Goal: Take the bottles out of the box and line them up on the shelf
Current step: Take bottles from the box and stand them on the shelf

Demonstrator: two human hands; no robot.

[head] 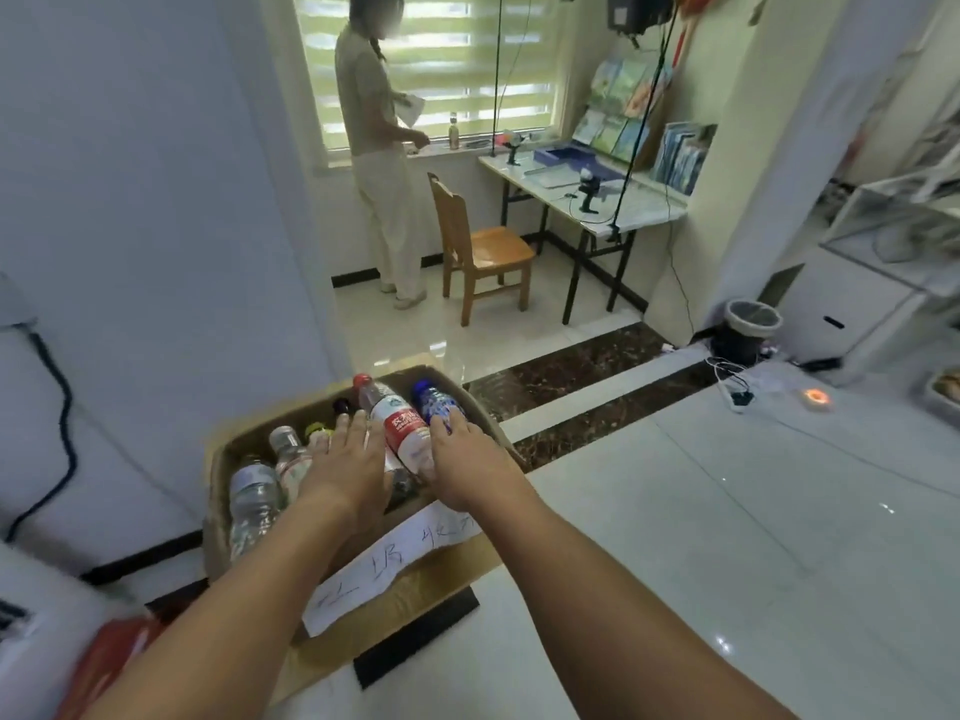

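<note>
- cardboard box, lower centre, loaded with bottles
- left hand flat on them, fingers straight, slightly apart
- right hand on blue bottle, can't tell if its fingers grip

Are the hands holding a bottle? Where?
No firm hold shows. The left hand reaches flat into the box; the right hand touches the blue bottle on its side, grip unclear.

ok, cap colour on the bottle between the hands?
Red cap; head view shows it best.
</note>
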